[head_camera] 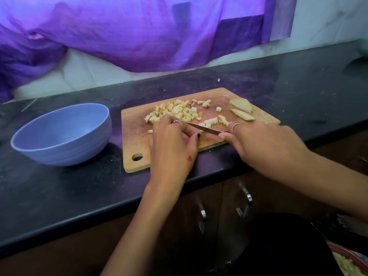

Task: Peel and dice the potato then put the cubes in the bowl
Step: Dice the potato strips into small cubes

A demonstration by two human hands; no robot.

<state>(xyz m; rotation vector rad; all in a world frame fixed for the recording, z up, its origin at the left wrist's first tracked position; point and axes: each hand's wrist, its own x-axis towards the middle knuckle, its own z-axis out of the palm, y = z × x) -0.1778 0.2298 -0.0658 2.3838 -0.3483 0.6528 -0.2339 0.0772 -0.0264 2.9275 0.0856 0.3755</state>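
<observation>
Cutting board (137, 140) sits mid-frame on the dark counter (59, 192), skewed, its near edge close to the counter's front edge. Hanging hole at the board's lower left corner.

Potato cubes (175, 111): loose heap on the upper middle of the board, a few strays toward the left edge. Two uncut potato slices (242, 108) lie at the board's upper right, near its far right edge. Small batch of cut pieces (214, 120) between the heap and the slices.

Right hand (264, 144): fingers curled round the knife (203, 128) handle, which is hidden under the hand; the blade points left across the board, low over the surface. Left hand (171, 148): fingers bent down onto the near side of the cube heap, thumb beside the blade tip; whether it holds any cubes, cannot tell.

Bowl (59, 144): blue, left of the board, apart from it by a narrow strip of counter; no cubes in it. Open counter lies to the right of the board and in front of the bowl.

Purple cloth (129, 32) hangs along the wall in the upper frame.
</observation>
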